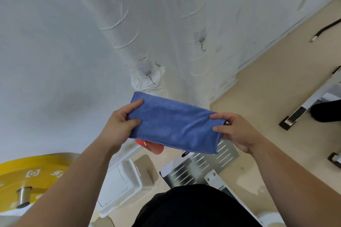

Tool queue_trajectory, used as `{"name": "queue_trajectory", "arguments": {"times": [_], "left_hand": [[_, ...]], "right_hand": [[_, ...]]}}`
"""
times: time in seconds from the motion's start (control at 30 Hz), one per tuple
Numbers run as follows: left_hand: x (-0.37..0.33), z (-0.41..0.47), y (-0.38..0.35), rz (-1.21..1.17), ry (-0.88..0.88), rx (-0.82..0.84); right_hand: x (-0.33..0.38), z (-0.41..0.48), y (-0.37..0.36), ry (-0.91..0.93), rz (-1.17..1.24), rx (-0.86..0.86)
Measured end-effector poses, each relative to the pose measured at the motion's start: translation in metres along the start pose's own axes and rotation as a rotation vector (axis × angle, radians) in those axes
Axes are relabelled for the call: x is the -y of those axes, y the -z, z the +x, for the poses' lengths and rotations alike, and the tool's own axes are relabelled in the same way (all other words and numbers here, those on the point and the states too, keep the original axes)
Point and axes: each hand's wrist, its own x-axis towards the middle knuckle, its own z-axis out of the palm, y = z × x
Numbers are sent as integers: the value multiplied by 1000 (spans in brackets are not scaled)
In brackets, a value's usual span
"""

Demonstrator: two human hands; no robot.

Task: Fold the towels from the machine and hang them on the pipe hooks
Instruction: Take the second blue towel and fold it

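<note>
Yellow rubber marks the weight plate [27, 173] at the far lower left, with a metal sleeve [23, 196] sticking out of its middle. To its right a white lidded box [120, 180] sits on the beige floor [267, 88].

Above the box, the left hand [118, 121] grips the left end of the blue towel [175, 125], thumb and one finger on top and the other fingers tucked under. The towel is folded into a long band and held in the air, stretched between both hands. It sits just below a small metal hook [150, 76] on the white-wrapped pipe [129, 33]. An orange object [153, 146] shows under the towel's lower edge; what it is cannot be told.

Further right, a second hook [202, 42] sits higher up on a wider wrapped pipe [184, 14]. A slotted metal plate [201, 164] lies below the towel. The right hand [238, 131] pinches the towel's right end, with the thumb and a fingertip on top. A black cable [324, 29] lies on the floor at the far right.
</note>
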Motion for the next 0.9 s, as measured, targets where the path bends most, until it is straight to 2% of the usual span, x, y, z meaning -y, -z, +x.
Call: {"name": "queue_trajectory", "arguments": {"times": [0.2,0.37,0.47,0.57,0.73,0.9], "left_hand": [[8,-14,-21,306,-128,46],[3,-29,-45,358,-227,130],[0,-38,-64,371,-262,166],[-8,-48,-78,285,-276,184],[-21,-57,-95,99,-266,99],[-26,-59,-99,5,-215,17]], "right_hand": [[12,-3,-11,92,-296,-62],[40,-15,-44,236,-412,-29],[51,-21,-68,247,-368,8],[56,-27,-86,281,-352,37],[56,-34,-98,312,-266,31],[59,-46,-104,235,-34,115]]}}
